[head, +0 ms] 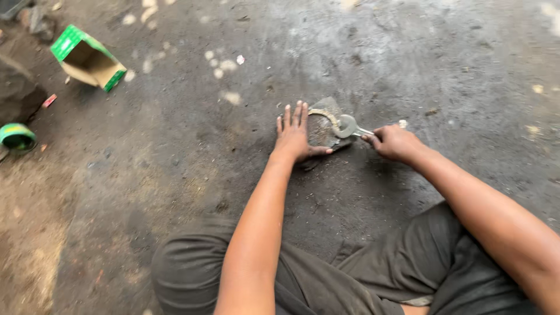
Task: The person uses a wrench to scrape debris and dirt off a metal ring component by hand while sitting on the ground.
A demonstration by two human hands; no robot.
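At the centre of the frame, on the dark oily floor (408, 52), lies a flat grey metal plate (322, 129) with a curved pale rim along its upper right edge. It looks stiff, fairly heavy and gritty rather than slick — a judgement from its thickness and dull surface. Its edges appear rough, so the flat face is the safer place to bear on.

The left hand (294, 135) lies palm-down on the plate's left half, fingers spread toward 12 o'clock, thumb hooked along the lower edge; it presses, it does not clasp. The right hand (394, 142), at 3 o'clock from the plate, is closed around the shank of a bright steel spanner (350, 126) whose ring head rests against the plate's rim. The spanner is rigid and smooth — best held well back on the shank, as here.

Containers:
- At 10 o'clock, well apart, a green-and-white cardboard box (88, 57) lies on its side, mouth open; its interior shows bare brown card, nothing visible inside.
- At 9 o'clock, near the frame edge, a small green round tin (17, 136); contents cannot be told.

At 6 o'clock, the person's dark trousers (373, 274).
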